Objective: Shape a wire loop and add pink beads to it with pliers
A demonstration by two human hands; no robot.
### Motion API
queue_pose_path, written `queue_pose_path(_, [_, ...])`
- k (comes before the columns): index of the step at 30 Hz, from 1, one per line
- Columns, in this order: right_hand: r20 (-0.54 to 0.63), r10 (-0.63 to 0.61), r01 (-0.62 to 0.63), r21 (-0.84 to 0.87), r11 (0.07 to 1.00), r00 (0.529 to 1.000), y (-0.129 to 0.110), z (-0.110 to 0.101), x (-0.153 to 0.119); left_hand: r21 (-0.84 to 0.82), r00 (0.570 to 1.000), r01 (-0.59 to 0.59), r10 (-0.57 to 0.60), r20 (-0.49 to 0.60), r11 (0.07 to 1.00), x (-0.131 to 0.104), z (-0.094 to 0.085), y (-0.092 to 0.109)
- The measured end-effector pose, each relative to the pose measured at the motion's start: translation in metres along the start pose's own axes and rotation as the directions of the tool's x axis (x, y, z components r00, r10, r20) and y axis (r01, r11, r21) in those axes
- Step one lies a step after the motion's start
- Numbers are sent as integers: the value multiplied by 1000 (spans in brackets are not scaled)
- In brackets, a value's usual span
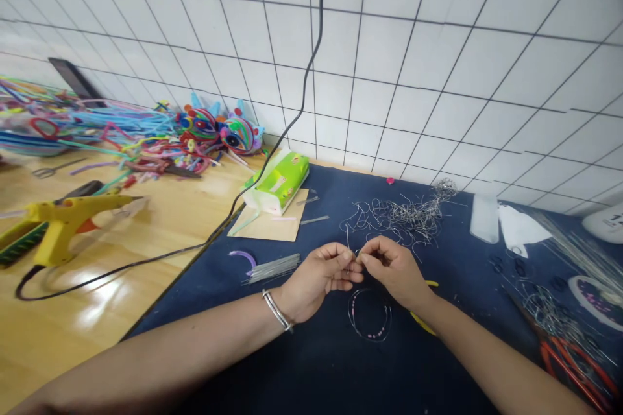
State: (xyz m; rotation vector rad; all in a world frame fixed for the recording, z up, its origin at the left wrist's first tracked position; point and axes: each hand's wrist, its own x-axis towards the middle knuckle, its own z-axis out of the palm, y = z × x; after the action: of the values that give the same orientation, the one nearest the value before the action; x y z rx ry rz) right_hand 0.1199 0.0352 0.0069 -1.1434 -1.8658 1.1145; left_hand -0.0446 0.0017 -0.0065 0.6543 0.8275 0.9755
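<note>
My left hand point(328, 272), with a silver bangle point(276, 310) at the wrist, pinches a thin wire point(348, 237) between thumb and forefinger. Close beside it, my right hand point(392, 270) has thumb and forefinger closed on a small loop of the same thin wire; the fingertips of both hands nearly meet. Just below the hands, a wire ring with pink beads point(370, 336) lies on the dark blue mat point(302, 369). Part of a yellow-handled tool point(422, 323) shows beneath my right forearm.
Tangled wire point(409, 217) lies behind the hands. Left are straight wires point(272, 269), a green tissue pack point(280, 180) and a yellow glue gun point(65, 224) with a black cord. Orange-handled scissors point(579, 369), loose wires and a bead dish point(598, 298) are at right.
</note>
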Motion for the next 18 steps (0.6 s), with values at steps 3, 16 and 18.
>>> queue_pose_path(3, [-34,5,-5,8,1000,999,4,3,0,-16,1000,-8,9,10,1000,-1,0,0])
queue_pose_path(16, [37,74,-76,62,995,997,11,6,-1,8,994,27,-28,110,1000,3,-2,-1])
queue_pose_path(18, [30,70,-72,68,995,997,11,7,-1,16,992,45,-46,116,999,2,-3,0])
